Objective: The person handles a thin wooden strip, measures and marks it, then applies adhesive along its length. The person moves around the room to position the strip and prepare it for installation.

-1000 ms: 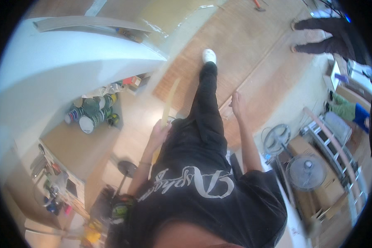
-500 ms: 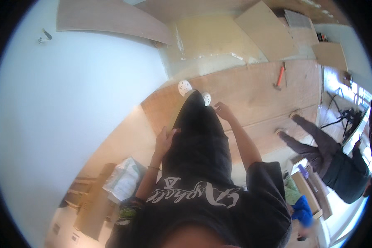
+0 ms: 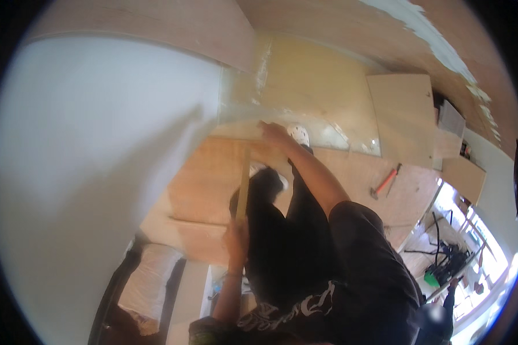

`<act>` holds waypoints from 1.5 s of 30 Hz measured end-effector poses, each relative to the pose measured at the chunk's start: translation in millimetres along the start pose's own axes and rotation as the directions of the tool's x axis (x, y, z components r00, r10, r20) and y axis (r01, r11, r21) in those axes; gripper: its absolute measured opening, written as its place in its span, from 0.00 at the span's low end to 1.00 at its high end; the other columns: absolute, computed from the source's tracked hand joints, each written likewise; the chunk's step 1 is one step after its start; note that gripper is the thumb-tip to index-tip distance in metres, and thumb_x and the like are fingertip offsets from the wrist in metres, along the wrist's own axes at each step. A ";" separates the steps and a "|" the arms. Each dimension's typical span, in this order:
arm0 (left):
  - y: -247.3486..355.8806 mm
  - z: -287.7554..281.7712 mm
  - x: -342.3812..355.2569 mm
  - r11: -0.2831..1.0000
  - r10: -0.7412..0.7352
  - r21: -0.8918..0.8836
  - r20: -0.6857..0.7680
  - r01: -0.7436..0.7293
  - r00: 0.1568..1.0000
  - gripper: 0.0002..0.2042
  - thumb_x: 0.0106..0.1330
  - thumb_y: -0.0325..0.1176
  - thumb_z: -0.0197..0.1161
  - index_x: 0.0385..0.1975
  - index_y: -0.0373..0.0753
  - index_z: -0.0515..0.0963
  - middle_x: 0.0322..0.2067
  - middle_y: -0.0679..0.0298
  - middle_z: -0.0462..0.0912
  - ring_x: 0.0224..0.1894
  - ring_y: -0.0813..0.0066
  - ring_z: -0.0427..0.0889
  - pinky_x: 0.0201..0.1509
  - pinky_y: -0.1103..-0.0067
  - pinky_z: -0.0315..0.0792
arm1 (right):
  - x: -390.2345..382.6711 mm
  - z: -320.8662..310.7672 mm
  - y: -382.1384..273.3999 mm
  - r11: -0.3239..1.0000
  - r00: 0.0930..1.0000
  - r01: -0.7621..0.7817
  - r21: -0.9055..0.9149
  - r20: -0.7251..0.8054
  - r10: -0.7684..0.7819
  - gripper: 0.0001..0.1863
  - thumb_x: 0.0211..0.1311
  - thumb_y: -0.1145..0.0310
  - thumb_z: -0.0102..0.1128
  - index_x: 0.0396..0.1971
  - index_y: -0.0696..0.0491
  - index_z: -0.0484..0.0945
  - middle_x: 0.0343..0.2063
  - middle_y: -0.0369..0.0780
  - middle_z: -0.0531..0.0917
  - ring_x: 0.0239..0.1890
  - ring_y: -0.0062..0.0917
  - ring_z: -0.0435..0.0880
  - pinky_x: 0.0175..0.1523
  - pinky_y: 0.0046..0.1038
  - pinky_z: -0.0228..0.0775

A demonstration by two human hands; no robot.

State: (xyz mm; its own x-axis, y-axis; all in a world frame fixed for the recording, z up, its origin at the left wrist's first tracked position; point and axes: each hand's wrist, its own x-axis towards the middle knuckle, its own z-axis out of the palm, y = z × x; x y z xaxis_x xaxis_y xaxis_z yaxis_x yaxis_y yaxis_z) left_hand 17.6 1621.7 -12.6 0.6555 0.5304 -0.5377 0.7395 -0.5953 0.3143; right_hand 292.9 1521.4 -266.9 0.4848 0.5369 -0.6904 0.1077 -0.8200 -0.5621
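My left hand (image 3: 235, 240) is closed around one end of a long, flat, yellowish strip (image 3: 244, 187). The strip points away from me over my bent left knee, above the brown boards; its exact kind is unclear. My right hand (image 3: 274, 133) reaches forward past my shoes, near the foot of the yellowish wall panel (image 3: 313, 75). Its fingers look stretched out, though slightly blurred, and no object shows in them.
Wooden boards (image 3: 201, 172) cover the floor. A red-handled hammer (image 3: 387, 181) lies on them to the right. A white wall (image 3: 109, 132) rises at left, and loose panels (image 3: 402, 118) lean at far right. A plastic-wrapped bundle (image 3: 149, 282) sits lower left; another person (image 3: 437, 316) is lower right.
I have turned and bent lower, bringing the wall base closer. My right hand has moved from beside my leg out to the front. The strip in my left hand now points forward.
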 end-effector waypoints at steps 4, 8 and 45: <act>-28.1 69.7 10.2 0.994 -0.111 0.004 -0.068 0.111 0.991 0.19 0.65 0.47 0.63 0.31 0.34 0.74 0.20 0.49 0.77 0.24 0.45 0.78 0.27 0.58 0.69 | 119.2 21.4 8.8 0.985 0.984 0.173 -0.025 -0.043 -0.174 0.30 0.56 0.70 0.59 0.60 0.54 0.64 0.54 0.52 0.76 0.55 0.45 0.78 0.57 0.45 0.72; -61.9 114.1 3.6 0.993 -0.017 0.110 -0.270 0.049 0.963 0.18 0.63 0.43 0.65 0.37 0.31 0.74 0.23 0.47 0.77 0.26 0.43 0.77 0.28 0.58 0.67 | 230.9 42.9 25.6 0.979 0.949 0.190 0.080 -0.269 -0.162 0.45 0.55 0.59 0.67 0.67 0.60 0.52 0.60 0.59 0.68 0.62 0.51 0.70 0.65 0.45 0.64; -311.3 334.3 169.3 0.712 -0.683 -0.360 -0.554 0.603 0.476 0.29 0.65 0.54 0.57 0.58 0.37 0.71 0.43 0.44 0.79 0.41 0.46 0.81 0.43 0.58 0.73 | 161.3 135.6 81.6 0.561 0.524 0.812 -0.164 -0.221 -0.823 0.25 0.61 0.68 0.66 0.55 0.61 0.70 0.57 0.46 0.70 0.60 0.38 0.70 0.63 0.37 0.62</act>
State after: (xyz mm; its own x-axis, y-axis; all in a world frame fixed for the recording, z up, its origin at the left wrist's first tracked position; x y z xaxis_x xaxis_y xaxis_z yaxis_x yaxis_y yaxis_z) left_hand -152.9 1695.0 -462.9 -0.1084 0.9934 -0.0369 0.9770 0.1133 0.1809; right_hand 262.2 1567.9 -485.8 0.3574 0.9120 0.2013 0.5959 -0.0567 -0.8011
